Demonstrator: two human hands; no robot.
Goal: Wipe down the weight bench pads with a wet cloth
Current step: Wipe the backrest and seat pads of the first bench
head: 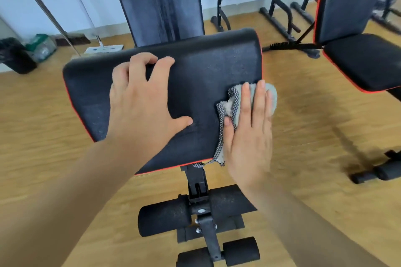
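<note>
Two hands are on the black, red-trimmed seat pad (195, 71) of a weight bench, seen from above. The left hand (141, 104) rests open on the left half of the pad, with its fingers spread and arched, their tips pressing near the far edge and the thumb stretched out to the side. The right hand (249, 134) lies flat with straight fingers on a cloth (233, 102), pressing it against the pad's right edge rather than gripping it; the thumb rests on the cloth too.

The cloth is grey with a black-and-white checked mesh side. It is crumpled under the palm, bulges past the pad's right edge beyond the fingertips, and has a strip trailing down to the near edge, where a corner hangs over. The pad's surface shows faint pale specks.

Behind the seat pad, the bench's back pad (160, 0) stands upright, marked with dusty vertical streaks. Below the near edge, the black frame carries foam rollers (165, 219), two larger ones above two smaller ones.

A second bench (364, 60), also black with red trim, stands to the right on the wooden floor (303, 115). Black rack legs (275, 17) stand by the far wall. At the far left are a flat mop head (104, 49), a green package (41, 46) and a black bin (15, 56).
</note>
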